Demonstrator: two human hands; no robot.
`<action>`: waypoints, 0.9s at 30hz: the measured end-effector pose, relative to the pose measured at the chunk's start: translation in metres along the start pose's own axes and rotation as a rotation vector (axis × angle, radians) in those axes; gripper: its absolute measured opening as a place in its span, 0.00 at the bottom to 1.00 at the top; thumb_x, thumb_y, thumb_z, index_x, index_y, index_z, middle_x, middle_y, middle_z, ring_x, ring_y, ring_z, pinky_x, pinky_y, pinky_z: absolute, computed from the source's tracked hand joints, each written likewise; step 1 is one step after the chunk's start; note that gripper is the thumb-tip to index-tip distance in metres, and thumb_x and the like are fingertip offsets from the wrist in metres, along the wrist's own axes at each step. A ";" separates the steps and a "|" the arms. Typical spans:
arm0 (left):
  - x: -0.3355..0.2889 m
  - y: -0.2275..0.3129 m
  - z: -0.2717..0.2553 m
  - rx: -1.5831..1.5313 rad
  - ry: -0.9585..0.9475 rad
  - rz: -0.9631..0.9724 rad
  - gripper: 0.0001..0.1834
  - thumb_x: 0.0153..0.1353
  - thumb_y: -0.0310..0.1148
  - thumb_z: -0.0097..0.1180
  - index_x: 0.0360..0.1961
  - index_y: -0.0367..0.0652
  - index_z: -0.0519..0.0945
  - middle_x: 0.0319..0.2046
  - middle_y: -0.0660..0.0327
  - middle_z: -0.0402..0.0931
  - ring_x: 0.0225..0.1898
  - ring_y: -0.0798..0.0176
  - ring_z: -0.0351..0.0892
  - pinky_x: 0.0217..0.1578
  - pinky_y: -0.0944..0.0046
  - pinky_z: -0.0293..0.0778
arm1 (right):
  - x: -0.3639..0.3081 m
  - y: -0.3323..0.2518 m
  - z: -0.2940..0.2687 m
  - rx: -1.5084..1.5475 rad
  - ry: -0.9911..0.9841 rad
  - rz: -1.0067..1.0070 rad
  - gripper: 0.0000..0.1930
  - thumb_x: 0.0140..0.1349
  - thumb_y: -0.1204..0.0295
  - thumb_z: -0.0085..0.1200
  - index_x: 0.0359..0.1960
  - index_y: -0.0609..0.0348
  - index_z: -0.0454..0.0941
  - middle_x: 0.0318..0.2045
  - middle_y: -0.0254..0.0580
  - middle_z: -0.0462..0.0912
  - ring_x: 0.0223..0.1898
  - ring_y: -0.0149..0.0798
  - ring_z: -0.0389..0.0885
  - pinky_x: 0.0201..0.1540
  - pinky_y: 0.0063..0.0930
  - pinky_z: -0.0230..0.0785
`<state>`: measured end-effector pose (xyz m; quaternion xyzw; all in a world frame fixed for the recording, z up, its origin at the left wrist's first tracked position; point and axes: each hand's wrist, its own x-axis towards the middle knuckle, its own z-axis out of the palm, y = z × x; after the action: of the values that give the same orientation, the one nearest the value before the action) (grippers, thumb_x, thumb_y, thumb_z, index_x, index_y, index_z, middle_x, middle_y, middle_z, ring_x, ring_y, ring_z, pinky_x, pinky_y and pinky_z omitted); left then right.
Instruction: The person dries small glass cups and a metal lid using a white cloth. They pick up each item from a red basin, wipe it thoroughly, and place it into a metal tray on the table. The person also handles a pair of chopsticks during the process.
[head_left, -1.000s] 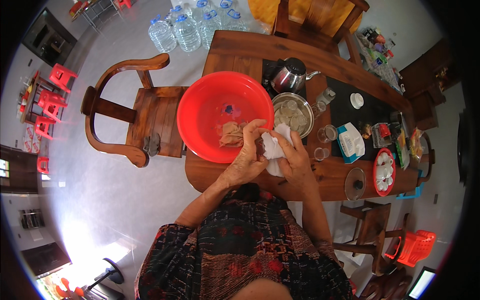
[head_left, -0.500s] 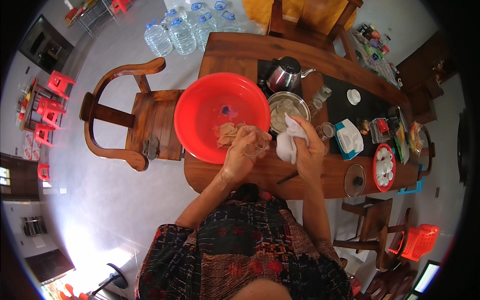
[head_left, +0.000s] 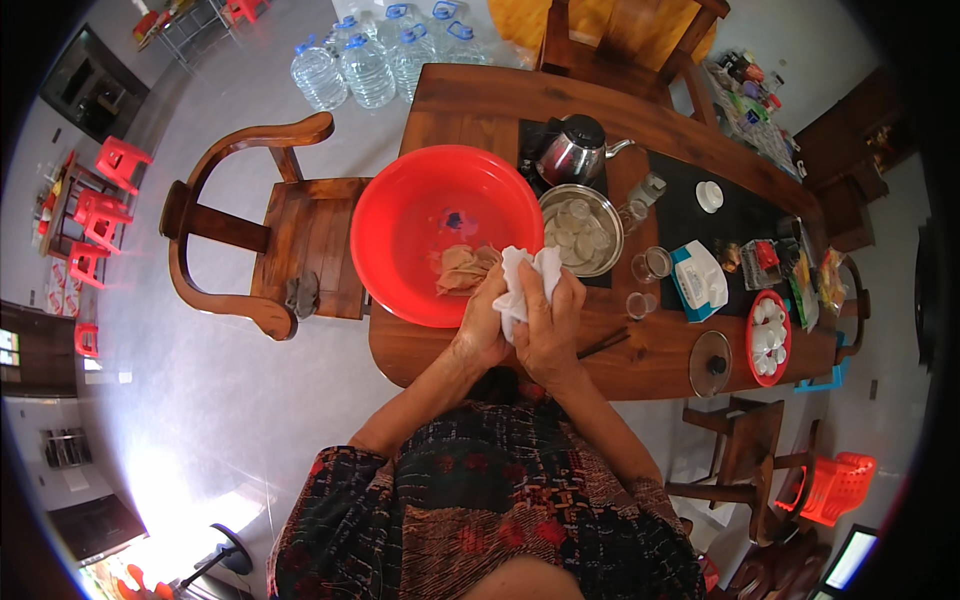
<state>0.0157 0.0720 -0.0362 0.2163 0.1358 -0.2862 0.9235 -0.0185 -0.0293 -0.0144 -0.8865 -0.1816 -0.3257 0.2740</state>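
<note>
My left hand (head_left: pixel 483 325) is closed round a clear glass cup, now almost wholly hidden by my fingers and the cloth. A bunched white cloth (head_left: pixel 515 280) is gripped in my right hand (head_left: pixel 552 325) and pressed against the cup. Both hands meet just over the near right rim of a large red basin (head_left: pixel 375 205). Inside that basin lies a crumpled tan cloth (head_left: pixel 466 270). Beside the basin, a steel pot (head_left: pixel 617 217) holds several small clear rounded pieces, perhaps glass cups. Small glass cups (head_left: pixel 655 262) stand to the right on the wooden table (head_left: pixel 480 95).
A steel kettle (head_left: pixel 572 158) stands behind the pot. Rightward are a tissue box (head_left: pixel 698 282), a glass lid (head_left: pixel 710 362), dark chopsticks (head_left: pixel 603 343) and a red tray (head_left: pixel 768 338) of white cups. Left is a wooden chair (head_left: pixel 305 235); water bottles (head_left: pixel 370 75) stand beyond.
My right hand has brought the white cloth leftward onto the glass cup in my left hand. The cup, plainly visible before, is now covered.
</note>
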 end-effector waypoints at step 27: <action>0.000 0.004 -0.007 0.022 -0.036 -0.021 0.13 0.68 0.38 0.42 0.49 0.45 0.70 0.41 0.62 0.74 0.43 0.66 0.75 0.45 0.64 0.74 | -0.010 -0.011 0.001 -0.035 -0.021 -0.038 0.24 0.57 0.58 0.54 0.53 0.57 0.73 0.55 0.53 0.65 0.54 0.57 0.63 0.56 0.47 0.59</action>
<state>0.0178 0.0786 -0.0413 0.2199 0.1183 -0.3012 0.9203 -0.0312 -0.0215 -0.0175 -0.8909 -0.1955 -0.3248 0.2503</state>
